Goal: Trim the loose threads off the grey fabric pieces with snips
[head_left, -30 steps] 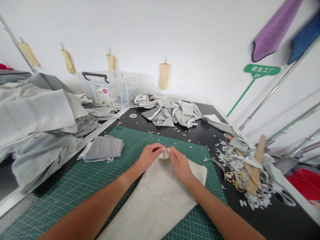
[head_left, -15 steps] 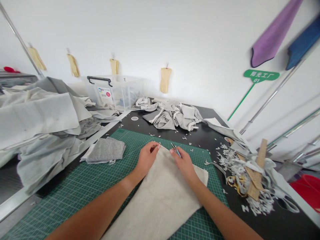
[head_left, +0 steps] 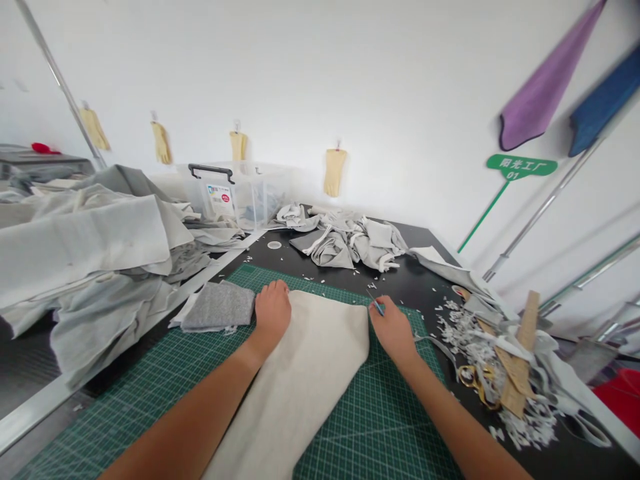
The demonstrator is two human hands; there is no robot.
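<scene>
A long piece of off-white cloth (head_left: 320, 360) lies over the green cutting mat (head_left: 380, 413), running from the far edge toward me. My left hand (head_left: 273, 310) is closed at the cloth's far left corner, its fingers curled together on the edge. By the far right corner, my right hand (head_left: 393, 323) is closed around a slim tool (head_left: 377, 305) with a thin pointed metal tip and a blue part. Its thumb and fingertips are beside the cloth's edge; whether they pinch it too is hard to see. Just left of my left hand sits a folded grey cloth (head_left: 217, 308).
Heaped grey fabric (head_left: 115, 247) fills the left side, near a clear plastic box (head_left: 250, 193). More crumpled cloth (head_left: 350, 240) lies at the back. On the right are fabric scraps (head_left: 530, 423), gold-handled scissors (head_left: 477, 380) and wooden rulers (head_left: 525, 353).
My hands have moved apart, the left one leftward and the right one rightward. The cloth's far edge is now spread out between them, and its right side is folded in.
</scene>
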